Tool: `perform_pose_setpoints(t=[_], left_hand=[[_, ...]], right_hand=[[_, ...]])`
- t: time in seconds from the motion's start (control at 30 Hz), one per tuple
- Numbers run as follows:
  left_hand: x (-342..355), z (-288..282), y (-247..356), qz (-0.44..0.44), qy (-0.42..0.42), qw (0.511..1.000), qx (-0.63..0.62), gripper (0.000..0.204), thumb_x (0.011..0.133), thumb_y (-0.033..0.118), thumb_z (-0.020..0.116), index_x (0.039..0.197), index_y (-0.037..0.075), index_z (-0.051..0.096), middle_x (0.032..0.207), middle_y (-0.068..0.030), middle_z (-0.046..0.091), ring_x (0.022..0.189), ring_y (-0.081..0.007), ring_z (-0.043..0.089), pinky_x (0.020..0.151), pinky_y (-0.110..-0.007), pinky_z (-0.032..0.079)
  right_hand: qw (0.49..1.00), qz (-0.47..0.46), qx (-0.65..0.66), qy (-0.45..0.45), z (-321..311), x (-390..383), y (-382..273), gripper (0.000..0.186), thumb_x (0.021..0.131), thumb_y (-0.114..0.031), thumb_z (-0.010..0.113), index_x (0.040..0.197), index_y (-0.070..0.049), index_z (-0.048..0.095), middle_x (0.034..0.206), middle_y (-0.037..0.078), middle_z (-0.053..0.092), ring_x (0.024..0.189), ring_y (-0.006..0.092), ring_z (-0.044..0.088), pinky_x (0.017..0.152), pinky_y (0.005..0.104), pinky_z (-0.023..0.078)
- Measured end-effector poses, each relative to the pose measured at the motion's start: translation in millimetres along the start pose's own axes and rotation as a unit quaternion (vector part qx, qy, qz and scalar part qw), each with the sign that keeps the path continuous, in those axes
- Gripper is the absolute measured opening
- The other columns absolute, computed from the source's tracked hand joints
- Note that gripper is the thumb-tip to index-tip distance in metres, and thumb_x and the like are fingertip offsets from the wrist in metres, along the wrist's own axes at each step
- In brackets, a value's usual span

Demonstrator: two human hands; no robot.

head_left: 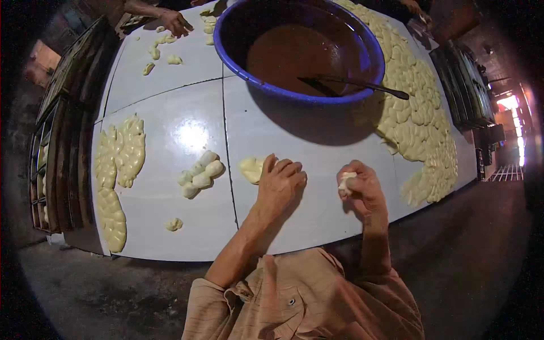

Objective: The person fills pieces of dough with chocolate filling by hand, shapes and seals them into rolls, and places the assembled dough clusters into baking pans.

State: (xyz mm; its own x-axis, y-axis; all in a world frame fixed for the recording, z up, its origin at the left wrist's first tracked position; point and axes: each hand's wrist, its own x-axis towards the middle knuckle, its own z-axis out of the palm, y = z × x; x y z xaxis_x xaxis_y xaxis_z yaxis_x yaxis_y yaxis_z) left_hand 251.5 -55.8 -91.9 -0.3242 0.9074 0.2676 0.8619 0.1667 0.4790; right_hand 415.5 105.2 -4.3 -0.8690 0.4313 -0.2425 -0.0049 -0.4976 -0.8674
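Note:
My left hand (281,186) lies over the white tabletop with its fingers spread and slightly bent. Its index-finger side touches a flattened pale dough piece (249,170), partly covered by the hand. To the right, my right hand (367,192) is closed around a small lump of dough (346,182), held just above the table. Left of my left hand sit several round dough balls (201,174) in a tight cluster. Nearer to me is a small rough dough scrap (174,224).
A blue basin (255,79) of brown liquid stands ahead, a dark-handled utensil (391,90) resting on its rim. Flattened dough sheets (416,107) cover the right side; more dough (122,153) lies left. Stacked trays (68,141) flank the table. Another person's hand (175,22) is far left.

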Motion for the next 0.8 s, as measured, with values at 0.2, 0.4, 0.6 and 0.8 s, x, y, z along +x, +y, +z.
perform_pose_setpoints(t=[0.2,0.4,0.6,0.8], left_hand=[[11,-41,21,-0.051,-0.003,0.983,-0.175,0.104,0.07,0.055,0.083,0.151,0.01,0.038,0.146,-0.0187,0.049,0.137,-0.0344,0.046,0.119,-0.066,0.011],[23,-61,22,-0.124,0.028,0.918,-0.376,0.031,0.093,0.028,0.07,0.105,0.0,0.075,0.096,-0.0152,0.076,0.09,-0.0273,0.073,0.114,-0.049,0.037],[29,-56,34,-0.145,0.255,0.869,-0.398,0.049,0.1,0.02,0.061,0.141,-0.003,0.051,0.116,-0.0169,0.071,0.109,-0.0301,0.068,0.103,-0.038,0.049],[53,-45,38,0.069,0.308,0.842,-0.438,0.09,0.087,0.049,0.073,0.151,-0.003,0.035,0.124,-0.0219,0.067,0.109,-0.0277,0.069,0.091,-0.034,0.054]], right_hand=[[0.991,0.039,-0.068,0.113,8,7,-2,0.044,0.093,-0.014,0.066,0.133,0.0,0.054,0.109,0.011,0.069,0.093,0.0155,0.07,0.074,0.028,0.058],[0.964,0.09,-0.207,0.142,43,20,11,0.027,0.093,-0.014,0.069,0.115,0.0,0.063,0.108,0.008,0.068,0.096,0.016,0.067,0.076,0.0274,0.058],[0.918,-0.134,-0.35,0.131,59,33,17,0.02,0.087,-0.009,0.074,0.103,-0.001,0.067,0.106,0.007,0.069,0.099,0.0183,0.065,0.084,0.0318,0.053],[0.989,-0.094,0.112,0.01,110,39,-8,0.02,0.089,0.001,0.068,0.107,-0.003,0.058,0.097,0.003,0.064,0.09,0.0107,0.063,0.077,0.026,0.053]])
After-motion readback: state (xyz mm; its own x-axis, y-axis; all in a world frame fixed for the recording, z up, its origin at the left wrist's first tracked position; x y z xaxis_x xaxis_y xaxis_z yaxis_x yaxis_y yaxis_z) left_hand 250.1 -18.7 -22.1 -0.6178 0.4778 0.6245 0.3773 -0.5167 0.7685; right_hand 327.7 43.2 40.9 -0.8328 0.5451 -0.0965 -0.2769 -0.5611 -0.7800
